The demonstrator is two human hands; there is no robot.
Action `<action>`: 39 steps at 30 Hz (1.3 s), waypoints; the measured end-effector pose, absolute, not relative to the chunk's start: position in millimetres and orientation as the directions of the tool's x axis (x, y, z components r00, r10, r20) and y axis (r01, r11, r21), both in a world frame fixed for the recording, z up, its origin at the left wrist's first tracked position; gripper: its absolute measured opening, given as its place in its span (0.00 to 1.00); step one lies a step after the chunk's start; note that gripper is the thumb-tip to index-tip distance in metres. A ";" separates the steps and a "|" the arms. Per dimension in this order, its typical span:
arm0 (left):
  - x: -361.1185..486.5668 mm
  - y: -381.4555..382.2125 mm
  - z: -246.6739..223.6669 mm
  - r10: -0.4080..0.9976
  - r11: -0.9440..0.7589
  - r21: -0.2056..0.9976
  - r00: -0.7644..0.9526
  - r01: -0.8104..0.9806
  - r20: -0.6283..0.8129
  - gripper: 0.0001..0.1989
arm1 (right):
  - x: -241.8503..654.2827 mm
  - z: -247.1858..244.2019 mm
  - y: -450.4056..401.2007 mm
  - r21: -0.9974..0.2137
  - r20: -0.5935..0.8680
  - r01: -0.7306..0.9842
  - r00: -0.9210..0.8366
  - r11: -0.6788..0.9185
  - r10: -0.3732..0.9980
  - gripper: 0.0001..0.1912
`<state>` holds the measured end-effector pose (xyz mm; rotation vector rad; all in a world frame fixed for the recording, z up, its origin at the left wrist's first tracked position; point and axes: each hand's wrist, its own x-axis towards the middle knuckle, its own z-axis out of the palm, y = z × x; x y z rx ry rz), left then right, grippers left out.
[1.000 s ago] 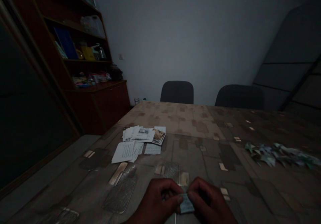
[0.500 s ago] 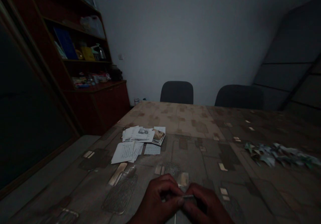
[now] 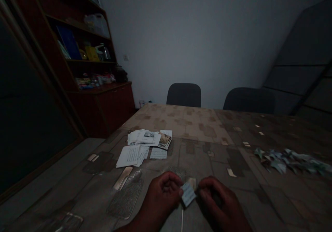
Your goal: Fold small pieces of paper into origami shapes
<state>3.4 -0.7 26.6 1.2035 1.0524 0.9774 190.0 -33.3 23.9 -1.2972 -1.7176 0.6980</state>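
Left hand [image 3: 164, 194]: bare; thumb and fingertips closed on one slip of paper [image 3: 188, 194], other fingers curled inward. Right hand [image 3: 220, 197]: bare; fingers bent, tips drawn narrow just beside the slip's right corner; whether they touch it cannot be told.

Slip of paper: one, small, pale blue, four-sided, with faint rows of marks; held at a tilt between the hands, above the table [image 3: 204, 131], toward its near edge.

Table: brown patterned surface of overlapping rectangles, some pale; near edge outside the view.

White cards [image 3: 146, 140]: one overlapping pile, beyond the hands, toward the left edge; uppermost card bears a dark printed picture. Brown picture card [image 3: 164, 140]: at the pile's right end. Lettered sheets [image 3: 128, 155]: several, fanned, on the pile's near side. Lettered square [image 3: 158, 153]: one, just right of these sheets.

Folded papers [image 3: 293, 161]: long cluster, pale green and grey-blue, pointed, toward the right edge; too blurred to count.

Chairs, two, dark: first chair [image 3: 184, 95] and second chair [image 3: 249, 99], backs standing beyond the far edge.

Cabinet [image 3: 114, 104]: red-brown, shelved, stocked; past the left edge.
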 end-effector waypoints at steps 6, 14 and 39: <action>4.4 -6.0 26.7 0.955 0.058 0.993 0.283 0.099 -0.084 0.02 | 192.3 26.8 -33.0 -0.559 0.518 0.526 -0.383 0.641 0.765 0.06; 3.2 -5.3 24.5 0.934 0.019 0.961 0.338 0.274 -0.115 0.08 | 194.4 16.4 -27.1 -0.410 0.530 0.555 -0.501 0.724 0.684 0.16; -12.0 -1.1 21.0 0.678 -0.722 0.355 0.710 0.594 0.190 0.03 | 195.1 8.4 -25.1 -0.456 0.319 0.639 -0.532 0.619 0.784 0.07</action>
